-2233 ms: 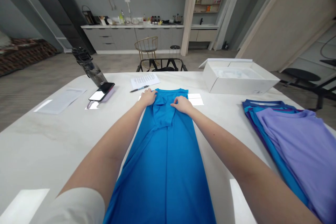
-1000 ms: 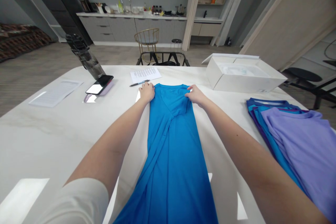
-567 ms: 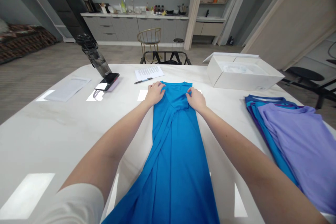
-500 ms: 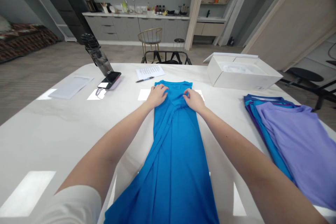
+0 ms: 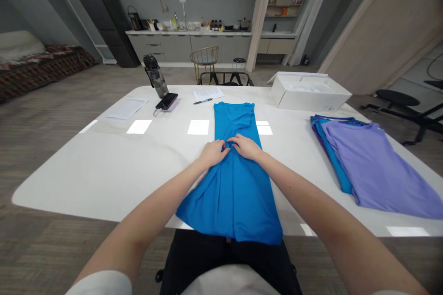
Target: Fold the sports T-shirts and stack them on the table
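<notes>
Left hand (image 5: 215, 152), head view: fingertips on middle of blue garment (image 5: 249, 203); right hand (image 5: 247, 147) alongside, also touching; can't tell if either pinches fabric. Garment lengthwise on table (image 5: 148, 179), creased, hem over near edge. Pen (image 5: 203, 101), printed sheet (image 5: 208, 92) just past collar end, slightly left. Phone (image 5: 166, 101), dark bottle (image 5: 158, 80), paper (image 5: 127, 108) farther left. Garment stack (image 5: 374, 166), lilac on top, apart right; open white box (image 5: 308, 99) beyond.
</notes>
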Tool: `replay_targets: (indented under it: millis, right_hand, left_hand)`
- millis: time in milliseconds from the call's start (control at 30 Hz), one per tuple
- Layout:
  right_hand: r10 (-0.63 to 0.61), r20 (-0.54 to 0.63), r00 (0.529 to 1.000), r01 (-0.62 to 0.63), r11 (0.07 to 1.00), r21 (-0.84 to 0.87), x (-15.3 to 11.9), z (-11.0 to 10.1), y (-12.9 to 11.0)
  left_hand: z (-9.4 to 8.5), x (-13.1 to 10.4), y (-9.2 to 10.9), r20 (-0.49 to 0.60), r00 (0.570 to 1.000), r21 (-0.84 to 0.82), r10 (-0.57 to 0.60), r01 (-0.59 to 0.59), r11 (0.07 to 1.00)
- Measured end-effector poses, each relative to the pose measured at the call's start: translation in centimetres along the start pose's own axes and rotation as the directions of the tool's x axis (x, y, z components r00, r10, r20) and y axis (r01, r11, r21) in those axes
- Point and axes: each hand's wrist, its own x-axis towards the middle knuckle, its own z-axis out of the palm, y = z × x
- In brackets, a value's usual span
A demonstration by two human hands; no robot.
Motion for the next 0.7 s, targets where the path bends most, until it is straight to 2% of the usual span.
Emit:
replay_targets:
  millis: [67, 200, 367, 467, 600, 700]
  right_hand:
    - [-0.03, 0.015, 0.999, 0.031, 0.998, -0.059, -0.4, -0.1, -1.3]
    - [-0.029, 0.053, 0.998, 0.037, 0.986, -0.162, -0.6, -0.8, -3.0]
    - [-0.037, 0.056, 0.998, 0.047, 0.982, -0.182, -1.1, -1.4, -3.8]
    - [-0.125, 0.043, 0.991, 0.13, 0.981, -0.142, -1.7, -1.4, -4.4]
    - [-0.267, 0.109, 0.957, 0.276, 0.958, -0.072, -2.6, -1.1, -5.4]
    - [-0.248, 0.131, 0.96, 0.261, 0.96, -0.097, -3.4, -1.1, -5.7]
  left_hand:
    - [0.0, -1.8, 0.6, -0.001, 0.997, 0.003, -0.078, 0.078, 0.997]
    - [-0.5, -4.6, 1.9, 0.081, 0.975, 0.036, -0.209, 0.207, 0.978]
    - [-1.1, -8.0, 3.4, 0.116, 0.97, 0.099, -0.214, 0.203, 0.974]
    - [-1.2, -9.7, 4.1, 0.089, 0.976, 0.108, -0.201, 0.191, 0.976]
    - [-1.3, -11.0, 4.4, 0.052, 0.977, 0.092, -0.208, 0.202, 0.975]
    - [-1.5, -11.6, 4.4, 0.067, 0.972, 0.108, -0.225, 0.217, 0.97]
